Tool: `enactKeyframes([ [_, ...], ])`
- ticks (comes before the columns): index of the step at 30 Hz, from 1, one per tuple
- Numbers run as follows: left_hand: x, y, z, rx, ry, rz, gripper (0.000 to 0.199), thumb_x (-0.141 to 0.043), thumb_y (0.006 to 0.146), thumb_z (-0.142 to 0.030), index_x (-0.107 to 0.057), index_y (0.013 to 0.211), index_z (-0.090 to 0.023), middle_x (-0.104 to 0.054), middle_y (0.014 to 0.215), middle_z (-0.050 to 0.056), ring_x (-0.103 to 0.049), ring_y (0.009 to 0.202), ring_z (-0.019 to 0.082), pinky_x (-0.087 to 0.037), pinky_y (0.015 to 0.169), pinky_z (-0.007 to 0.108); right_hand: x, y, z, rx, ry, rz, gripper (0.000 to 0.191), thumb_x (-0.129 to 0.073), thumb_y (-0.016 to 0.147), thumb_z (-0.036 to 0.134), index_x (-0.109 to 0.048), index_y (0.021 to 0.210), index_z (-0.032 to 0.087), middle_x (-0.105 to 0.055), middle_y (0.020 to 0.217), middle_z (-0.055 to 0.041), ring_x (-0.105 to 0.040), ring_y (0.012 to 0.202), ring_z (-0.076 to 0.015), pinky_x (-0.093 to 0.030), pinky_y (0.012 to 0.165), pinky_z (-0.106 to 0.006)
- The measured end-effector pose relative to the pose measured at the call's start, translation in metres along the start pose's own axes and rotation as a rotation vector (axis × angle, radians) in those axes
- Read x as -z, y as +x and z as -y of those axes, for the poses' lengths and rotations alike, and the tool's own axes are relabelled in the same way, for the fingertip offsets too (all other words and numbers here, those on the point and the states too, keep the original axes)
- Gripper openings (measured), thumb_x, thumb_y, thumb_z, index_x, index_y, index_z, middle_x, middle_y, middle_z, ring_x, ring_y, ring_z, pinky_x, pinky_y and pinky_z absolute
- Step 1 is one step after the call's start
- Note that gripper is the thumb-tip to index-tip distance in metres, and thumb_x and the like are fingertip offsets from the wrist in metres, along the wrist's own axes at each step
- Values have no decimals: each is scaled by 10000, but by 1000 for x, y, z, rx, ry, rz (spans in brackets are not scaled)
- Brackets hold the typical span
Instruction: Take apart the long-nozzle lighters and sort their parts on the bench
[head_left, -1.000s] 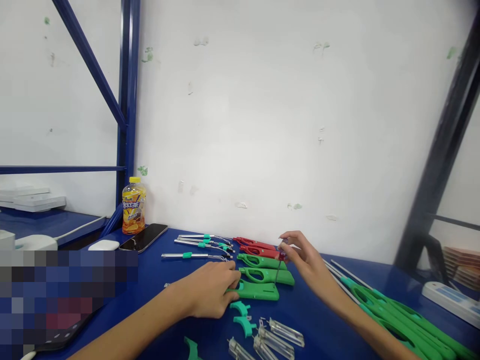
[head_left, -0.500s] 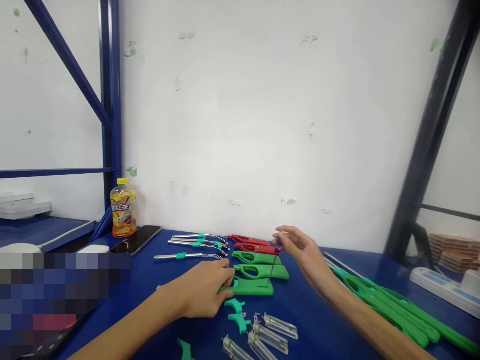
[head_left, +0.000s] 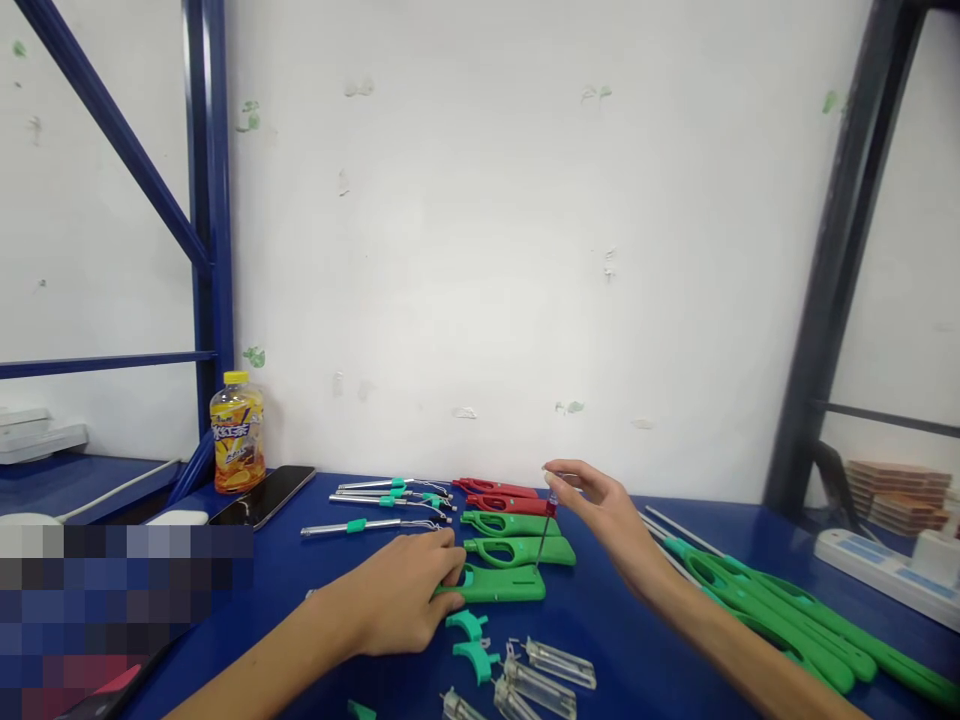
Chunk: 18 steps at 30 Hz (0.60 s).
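Note:
My left hand (head_left: 405,590) is closed around the trigger end of a green lighter casing (head_left: 511,584) lying on the table. With its fingertips, my right hand (head_left: 609,512) grips the top of a screwdriver (head_left: 552,503) with a clear purple-red handle. The screwdriver stands nearly upright, its tip at the far right end of that casing. Just behind lie more green casings (head_left: 551,551) and red casings (head_left: 501,503). In front of my left hand are teal triggers (head_left: 475,660) and several clear fuel tanks (head_left: 561,664).
Metal lighter tubes (head_left: 352,527) with wires lie at the back left. Long green lighters (head_left: 780,610) are stacked at the right, near a white power strip (head_left: 885,575). A drink bottle (head_left: 238,440) and a phone (head_left: 264,497) stand and lie at the left by a blue post (head_left: 210,200).
The view has tilted slightly upward, so the tabletop sits lower in it. My hands, the casing and the screwdriver keep nearly the same positions relative to each other.

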<state>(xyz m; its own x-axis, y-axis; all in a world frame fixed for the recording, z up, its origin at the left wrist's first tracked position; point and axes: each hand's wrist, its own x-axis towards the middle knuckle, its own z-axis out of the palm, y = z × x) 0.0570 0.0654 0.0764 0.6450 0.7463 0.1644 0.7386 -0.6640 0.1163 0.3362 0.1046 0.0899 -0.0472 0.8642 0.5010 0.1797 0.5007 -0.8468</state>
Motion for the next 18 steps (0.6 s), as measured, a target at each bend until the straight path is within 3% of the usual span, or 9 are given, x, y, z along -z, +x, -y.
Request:
enactKeyframes([
  [6, 2, 0, -2, 12, -2, 10, 147, -570, 925, -336, -518, 842, -226, -590, 970, 24, -610, 846, 205, -380, 679, 315, 0, -1, 3, 32, 16, 34, 433, -693, 835, 590, -737, 1056, 220, -740, 1134, -97, -642, 1120, -297, -496, 948, -400],
  [11, 4, 2, -3, 7, 1, 12, 147, -560, 936, -335, -523, 848, -223, -588, 972, 27, -606, 844, 198, -386, 689, 309, -4, -5, 12, 45, 4, 17, 365, -737, 804, 565, -714, 905, 215, -732, 945, -61, -667, 924, -252, -520, 801, -335],
  [18, 2, 1, -2, 6, -4, -2, 155, -559, 935, -343, -520, 842, -225, -583, 961, 21, -601, 841, 199, -384, 688, 312, -6, -8, 12, 25, 63, 33, 359, -719, 828, 562, -726, 975, 235, -722, 1033, -48, -639, 1008, -238, -497, 866, -317],
])
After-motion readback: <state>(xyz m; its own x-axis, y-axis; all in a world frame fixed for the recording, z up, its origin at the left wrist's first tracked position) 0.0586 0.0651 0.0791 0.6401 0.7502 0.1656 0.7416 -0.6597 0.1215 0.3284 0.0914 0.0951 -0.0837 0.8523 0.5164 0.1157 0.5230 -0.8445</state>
